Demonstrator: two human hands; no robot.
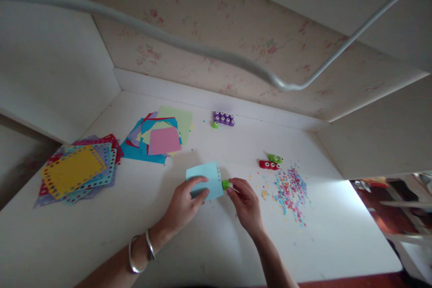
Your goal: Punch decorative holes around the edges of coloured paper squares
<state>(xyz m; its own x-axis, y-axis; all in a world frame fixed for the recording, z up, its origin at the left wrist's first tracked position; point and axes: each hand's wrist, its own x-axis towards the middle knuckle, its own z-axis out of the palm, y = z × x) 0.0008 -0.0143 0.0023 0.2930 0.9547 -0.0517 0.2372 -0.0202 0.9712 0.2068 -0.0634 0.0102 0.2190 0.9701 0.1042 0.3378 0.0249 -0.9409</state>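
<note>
My left hand [186,200] pinches a light blue sheet of paper [205,174] by its left part, thumb and fingers closed on it. Small punched holes run down the sheet's right edge. At that edge sits a small green craft punch [226,184], held between the thumb and fingers of my right hand [245,201]. The punch meets the paper just below the row of holes; whether it is pressed down I cannot make out.
Left lies a pile of hole-edged sheets [76,171], beside stacked plain coloured paper [165,140]. Purple punches [223,118] stand at the back with a green one [215,124]. Red punches [269,164] and green ones [276,158] sit right, near scattered confetti [292,191]. A white cable [236,57] crosses above.
</note>
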